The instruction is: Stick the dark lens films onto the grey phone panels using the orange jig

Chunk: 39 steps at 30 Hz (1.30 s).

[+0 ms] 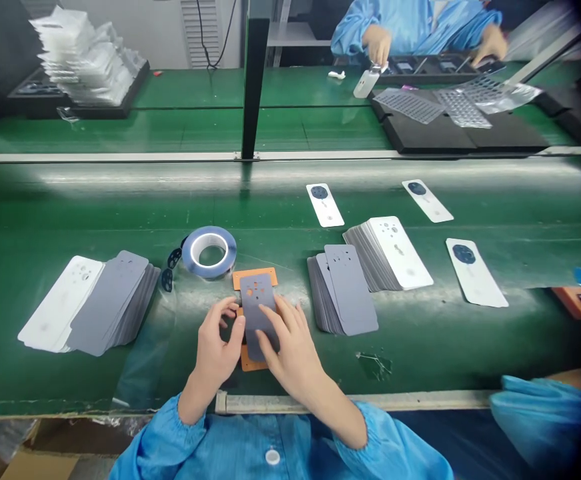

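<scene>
A grey phone back panel [257,290] with camera holes at its top lies over an orange jig [265,272], whose ends show above and below it. My right hand [293,343] rests on the panel's right side with fingers spread. Beside its left edge is my left hand [220,343], thumb and fingers curved and apart; whether the thumb tip touches the panel I cannot tell. Just above the jig, to the left, lies a roll of tape [187,248] with black round stickers [167,279] on its loose end.
Fanned stacks of grey panels [107,307] and white panels [55,310] lie left; more grey [350,293] and white [400,253] stacks lie right. Several white panels with dark circles [475,273] lie singly. Behind a post [255,87], a co-worker's hand [377,43] holds a white object.
</scene>
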### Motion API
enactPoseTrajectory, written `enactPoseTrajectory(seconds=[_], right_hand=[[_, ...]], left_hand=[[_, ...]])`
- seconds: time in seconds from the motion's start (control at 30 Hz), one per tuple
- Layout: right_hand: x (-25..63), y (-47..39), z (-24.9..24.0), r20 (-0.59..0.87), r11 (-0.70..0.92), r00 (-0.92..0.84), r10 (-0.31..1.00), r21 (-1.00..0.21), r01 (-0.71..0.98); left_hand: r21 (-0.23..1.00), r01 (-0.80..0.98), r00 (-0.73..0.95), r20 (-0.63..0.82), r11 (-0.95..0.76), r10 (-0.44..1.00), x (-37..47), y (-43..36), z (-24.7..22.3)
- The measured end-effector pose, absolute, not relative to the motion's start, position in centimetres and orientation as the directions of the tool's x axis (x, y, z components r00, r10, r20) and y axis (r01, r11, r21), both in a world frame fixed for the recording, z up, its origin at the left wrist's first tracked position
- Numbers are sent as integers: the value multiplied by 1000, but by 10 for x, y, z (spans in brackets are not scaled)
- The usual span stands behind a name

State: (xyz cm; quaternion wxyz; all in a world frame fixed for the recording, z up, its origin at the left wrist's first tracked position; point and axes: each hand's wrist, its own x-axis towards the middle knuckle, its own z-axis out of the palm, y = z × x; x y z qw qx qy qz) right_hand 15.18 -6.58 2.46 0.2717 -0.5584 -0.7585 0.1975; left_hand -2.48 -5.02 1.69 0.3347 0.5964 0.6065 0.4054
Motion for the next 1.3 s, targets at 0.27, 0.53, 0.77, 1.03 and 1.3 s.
enactPoseTrajectory(seconds=[0.27,0.53,0.77,1.03,1.3], right_hand=[[158,-54,52,-18,124,-278,960,-866,484],[172,-13,42,-196,-87,-348,917,-949,304],[203,120,44,-221,-115,-182,958,-880,460],[162,233,21,-373,-264,-46,927,-732,628],[162,235,33,-225,-142,7,974,-591,794]], left_hand=[[952,-24,-63,-306,305,950,-33,-45,24],[980,8,-146,-196,199,970,-41,-39,29],[572,807,-394,339,145,854,-101,-38,18],[398,897,-364,414,194,834,-101,-64,12],[332,923,-341,474,194,812,-117,-56,15]])
